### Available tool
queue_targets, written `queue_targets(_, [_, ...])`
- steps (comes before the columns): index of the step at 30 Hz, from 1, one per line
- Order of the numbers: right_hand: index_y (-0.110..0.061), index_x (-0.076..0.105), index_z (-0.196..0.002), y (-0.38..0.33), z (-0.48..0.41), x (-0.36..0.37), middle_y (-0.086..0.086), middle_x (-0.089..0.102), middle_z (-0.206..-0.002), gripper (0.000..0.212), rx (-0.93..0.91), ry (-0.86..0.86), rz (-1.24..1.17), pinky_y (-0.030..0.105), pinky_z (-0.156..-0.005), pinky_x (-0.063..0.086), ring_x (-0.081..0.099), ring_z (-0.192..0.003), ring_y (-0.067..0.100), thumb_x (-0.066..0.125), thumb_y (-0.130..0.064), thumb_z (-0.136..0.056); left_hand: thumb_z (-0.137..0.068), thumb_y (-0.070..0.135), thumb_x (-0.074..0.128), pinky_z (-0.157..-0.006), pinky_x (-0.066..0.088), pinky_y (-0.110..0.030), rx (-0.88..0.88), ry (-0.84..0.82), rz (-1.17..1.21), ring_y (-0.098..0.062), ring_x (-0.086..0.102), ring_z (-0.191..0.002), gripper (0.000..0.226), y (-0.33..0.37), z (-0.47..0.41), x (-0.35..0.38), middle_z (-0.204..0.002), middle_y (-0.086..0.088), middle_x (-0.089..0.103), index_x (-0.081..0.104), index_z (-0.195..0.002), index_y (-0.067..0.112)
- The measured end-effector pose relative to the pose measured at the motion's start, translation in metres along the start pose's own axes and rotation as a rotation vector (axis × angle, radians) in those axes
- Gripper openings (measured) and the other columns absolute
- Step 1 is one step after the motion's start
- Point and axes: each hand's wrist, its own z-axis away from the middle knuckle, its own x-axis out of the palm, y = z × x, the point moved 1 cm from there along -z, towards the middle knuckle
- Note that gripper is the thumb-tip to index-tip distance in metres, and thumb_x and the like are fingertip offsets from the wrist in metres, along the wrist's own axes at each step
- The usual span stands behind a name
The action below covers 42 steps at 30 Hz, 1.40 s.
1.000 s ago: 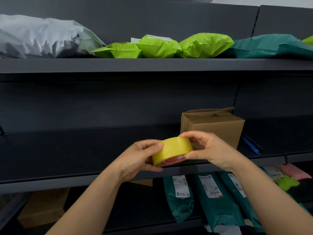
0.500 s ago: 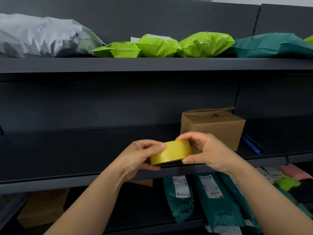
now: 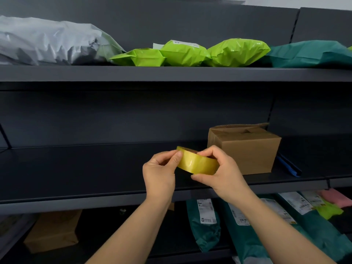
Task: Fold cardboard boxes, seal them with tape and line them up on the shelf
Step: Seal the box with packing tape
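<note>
**Roll turned; tape end not yet found**

The tape roll (image 3: 197, 164) now sits tipped and rotated compared with a second ago, in the air just before the shelf (image 3: 95, 195), left of the cardboard box (image 3: 245, 149). The left hand (image 3: 159, 176) pinches its near rim, thumb on the outer face. The right hand (image 3: 222, 174) curls round the other side. Probably hunting for the free end; the box looks unsealed.

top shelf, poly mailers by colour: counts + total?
Grey mailer: 1
Lime green mailers: 3
Teal mailer: 1
Total: 5
A lime sliver at the right frame edge is cut off, so it is not counted.
</note>
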Motion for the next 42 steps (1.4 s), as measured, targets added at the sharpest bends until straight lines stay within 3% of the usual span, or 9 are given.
queue_targets(10, [-0.031,0.056,-0.097,-0.007,0.001,0.003,-0.02,0.053,-0.105,0.045,-0.109,0.024,0.09,0.014,-0.073,0.04,0.049,-0.099,-0.006,0.087,-0.017,-0.066,-0.096,0.022,0.058,-0.073,0.043,-0.002,0.163,-0.056,-0.312,-0.001,0.058,-0.091,0.01,0.008,-0.002,-0.002,-0.106,0.001,0.062,0.061,-0.089,0.028])
queue_targets(15, [-0.034,0.056,-0.092,-0.004,-0.001,-0.003,-0.015,0.061,-0.098,0.045,-0.017,0.059,-0.03,0.022,-0.07,0.044,0.057,-0.089,0.002,0.088,-0.016,-0.065,-0.096,0.023,0.058,-0.084,0.046,-0.012,0.191,-0.209,-0.243,-0.003,0.06,-0.102,0.009,0.008,-0.003,-0.007,-0.111,0.004,0.064,0.065,-0.102,0.026])
queue_targets(19, [-0.025,0.06,-0.092,-0.004,-0.003,-0.013,-0.004,0.068,-0.098,0.049,0.031,-0.09,-0.361,0.036,-0.079,0.055,0.064,-0.093,0.014,0.09,-0.005,-0.058,-0.083,0.049,0.067,-0.095,0.041,-0.015,-0.003,-0.485,-0.082,0.002,0.046,-0.127,0.064,0.014,-0.016,-0.019,-0.142,0.017,0.046,0.042,-0.141,0.041])
queue_targets(21, [-0.024,0.061,-0.09,-0.002,-0.003,-0.014,-0.006,0.069,-0.096,0.048,0.049,-0.165,-0.49,0.032,-0.077,0.056,0.065,-0.092,0.013,0.088,-0.004,-0.056,-0.064,0.058,0.081,-0.094,0.051,-0.026,-0.132,-0.647,0.007,-0.008,0.059,-0.117,0.08,0.022,-0.022,-0.025,-0.135,0.01,0.056,0.053,-0.136,0.037])
queue_targets(23, [-0.02,0.061,-0.093,0.001,-0.004,-0.014,-0.002,0.068,-0.096,0.046,0.093,-0.212,-0.595,0.032,-0.074,0.057,0.066,-0.09,0.014,0.081,-0.001,-0.057,-0.051,0.049,0.091,-0.086,0.056,-0.036,-0.21,-0.738,0.037,-0.018,0.066,-0.108,0.083,0.027,-0.025,-0.029,-0.124,0.003,0.063,0.06,-0.126,0.03])
queue_targets(28, [-0.008,0.054,-0.115,-0.001,-0.012,-0.025,0.009,0.064,-0.108,0.05,0.225,-0.396,-0.707,0.034,-0.079,0.053,0.063,-0.097,0.023,0.073,-0.008,-0.069,-0.065,0.022,0.087,-0.083,0.059,-0.039,-0.141,-0.649,-0.1,-0.023,0.065,-0.109,0.06,0.025,-0.023,-0.03,-0.118,-0.002,0.066,0.061,-0.119,0.024])
queue_targets(31, [-0.005,0.061,-0.111,-0.009,-0.02,-0.025,0.01,0.063,-0.103,0.038,0.316,-0.365,-0.65,0.037,-0.079,0.05,0.059,-0.096,0.024,0.065,-0.027,-0.08,-0.06,0.033,0.089,-0.084,0.05,-0.027,0.07,-0.606,-0.415,-0.01,0.056,-0.108,0.059,0.029,-0.019,-0.025,-0.115,0.01,0.059,0.061,-0.112,0.038])
queue_targets(34, [-0.012,0.062,-0.085,-0.017,-0.025,-0.018,0.006,0.062,-0.089,0.009,0.409,-0.228,-0.567,0.033,-0.069,0.048,0.057,-0.087,0.021,0.069,-0.018,-0.083,-0.063,0.029,0.088,-0.079,0.039,-0.018,0.233,-0.619,-0.575,0.006,0.048,-0.101,0.054,0.034,-0.014,-0.018,-0.112,0.019,0.053,0.059,-0.105,0.045])
queue_targets(42, [-0.012,0.052,-0.071,-0.022,-0.022,-0.017,0.006,0.05,-0.075,0.021,0.38,-0.101,-0.542,0.031,-0.063,0.037,0.046,-0.073,0.018,0.051,0.003,-0.087,-0.06,0.028,0.089,-0.075,0.035,-0.002,0.319,-0.612,-0.565,0.01,0.047,-0.1,0.054,0.035,-0.009,-0.01,-0.109,0.017,0.054,0.059,-0.102,0.045])
